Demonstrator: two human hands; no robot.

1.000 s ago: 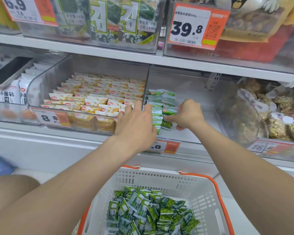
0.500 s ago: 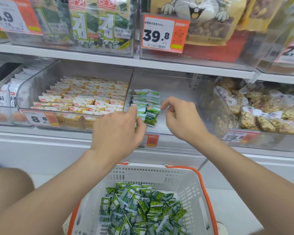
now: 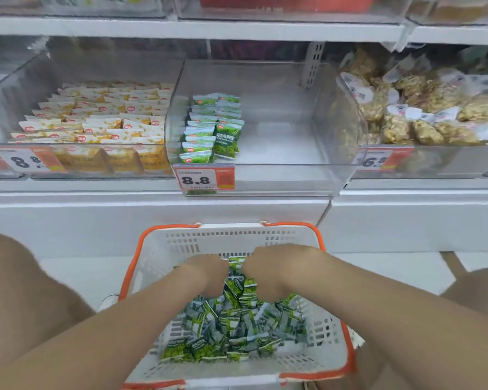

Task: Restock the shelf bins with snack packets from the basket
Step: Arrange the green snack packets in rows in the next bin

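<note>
**Green snack packets (image 3: pixel 231 325) heaped in a white basket (image 3: pixel 231 238), both hands reaching in**

White plastic with an orange rim, the basket sits on the floor below a shop shelf. The left hand (image 3: pixel 207 273) and the right hand (image 3: pixel 265 273) are side by side, knuckles up, pushed down into the far end of the heap. Their fingers are hidden among the packets, so whether either hand has hold of any cannot be told.

Above, the clear middle bin (image 3: pixel 293 170) looks to be where these belong. Two short rows of matching packets (image 3: pixel 213 128) stand against its left wall. The rest of its floor is bare.

Likely trouble: the packets are small and look slippery, so a big two-handed scoop could shed some on the lift, onto the floor or the ledge below the bin. Dropped in loose, they could also knock over the front packet, which stands upright facing out.

Left to right along the shelf:
- a full bin of yellow-and-white packets (image 3: pixel 96 122)
- a price tag (image 3: pixel 204 178) reading 8.8 on the middle bin's front
- a right-hand bin of lumpy brown snacks (image 3: pixel 420 116)

The middle bin's raised front lip stands between the basket and the rows, so each load must go up and over it.
</note>
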